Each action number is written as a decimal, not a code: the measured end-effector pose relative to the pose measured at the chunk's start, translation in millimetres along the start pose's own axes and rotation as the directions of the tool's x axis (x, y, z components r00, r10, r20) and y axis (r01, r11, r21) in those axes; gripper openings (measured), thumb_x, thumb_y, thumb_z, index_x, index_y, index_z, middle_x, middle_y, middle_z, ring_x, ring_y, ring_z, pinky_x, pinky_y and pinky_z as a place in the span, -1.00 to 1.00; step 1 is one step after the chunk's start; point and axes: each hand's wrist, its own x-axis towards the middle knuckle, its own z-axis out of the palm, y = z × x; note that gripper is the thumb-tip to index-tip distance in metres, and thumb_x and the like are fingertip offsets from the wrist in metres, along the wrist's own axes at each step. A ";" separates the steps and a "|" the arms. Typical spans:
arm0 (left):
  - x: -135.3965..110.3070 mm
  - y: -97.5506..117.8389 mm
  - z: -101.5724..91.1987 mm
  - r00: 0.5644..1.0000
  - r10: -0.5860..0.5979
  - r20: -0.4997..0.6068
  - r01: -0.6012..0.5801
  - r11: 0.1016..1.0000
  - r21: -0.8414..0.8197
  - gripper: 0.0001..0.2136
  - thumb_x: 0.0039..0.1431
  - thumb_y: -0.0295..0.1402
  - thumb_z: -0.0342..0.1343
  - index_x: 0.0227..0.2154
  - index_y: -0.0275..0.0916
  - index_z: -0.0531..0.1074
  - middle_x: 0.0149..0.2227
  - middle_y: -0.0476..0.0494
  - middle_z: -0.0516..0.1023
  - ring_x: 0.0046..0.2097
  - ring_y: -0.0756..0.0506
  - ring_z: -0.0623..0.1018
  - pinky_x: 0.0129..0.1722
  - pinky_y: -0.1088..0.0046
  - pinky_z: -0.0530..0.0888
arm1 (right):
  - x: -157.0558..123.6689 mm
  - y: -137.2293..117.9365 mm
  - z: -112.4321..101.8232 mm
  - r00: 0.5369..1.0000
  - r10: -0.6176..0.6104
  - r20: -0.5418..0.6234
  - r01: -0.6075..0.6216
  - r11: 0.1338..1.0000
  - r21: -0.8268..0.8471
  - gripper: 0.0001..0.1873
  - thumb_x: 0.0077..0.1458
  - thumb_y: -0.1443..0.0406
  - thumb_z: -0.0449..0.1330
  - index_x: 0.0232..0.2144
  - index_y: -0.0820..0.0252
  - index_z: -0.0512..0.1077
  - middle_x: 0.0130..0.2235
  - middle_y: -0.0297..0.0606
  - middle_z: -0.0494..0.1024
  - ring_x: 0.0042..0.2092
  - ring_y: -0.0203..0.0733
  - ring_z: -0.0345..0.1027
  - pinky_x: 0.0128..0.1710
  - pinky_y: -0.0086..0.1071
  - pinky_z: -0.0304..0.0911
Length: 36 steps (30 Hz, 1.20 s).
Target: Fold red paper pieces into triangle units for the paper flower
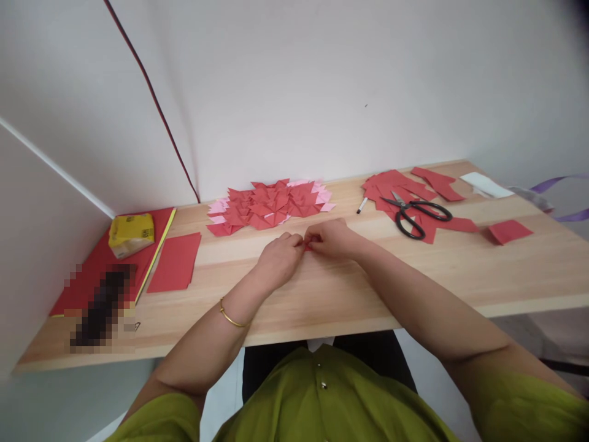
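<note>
Over the middle of the wooden table, my left hand (281,258) and my right hand (332,238) meet with their fingertips pinched together. Between them is a small piece of red paper (308,247), mostly covered by the fingers, so its shape is hard to make out. Just beyond my hands lies a pile of folded red and pink paper pieces (271,205). To the right of my right hand, black-handled scissors (407,212) rest partly on a heap of cut red paper (391,187).
On the left, a yellow packet (132,233) sits on large red sheets, beside a stack of red rectangles (175,263). A marker (362,205) lies near the heap. Further right are a red paper square (510,231) and a white strip (485,183). A wall (322,92) borders the table's back.
</note>
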 end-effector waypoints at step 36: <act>-15.5 20.7 -7.7 0.999 -0.004 0.041 -0.001 0.993 0.119 -0.63 0.27 -0.33 -0.16 0.05 -0.37 0.30 0.10 -0.35 0.37 0.10 -0.24 0.33 0.02 0.19 0.34 | -2.3 -1.4 -3.2 0.985 0.157 0.065 -0.142 0.971 -0.194 -0.84 -0.04 0.21 0.12 -0.40 0.12 0.43 -0.21 -0.18 0.53 -0.11 0.02 0.29 -0.13 -0.13 0.02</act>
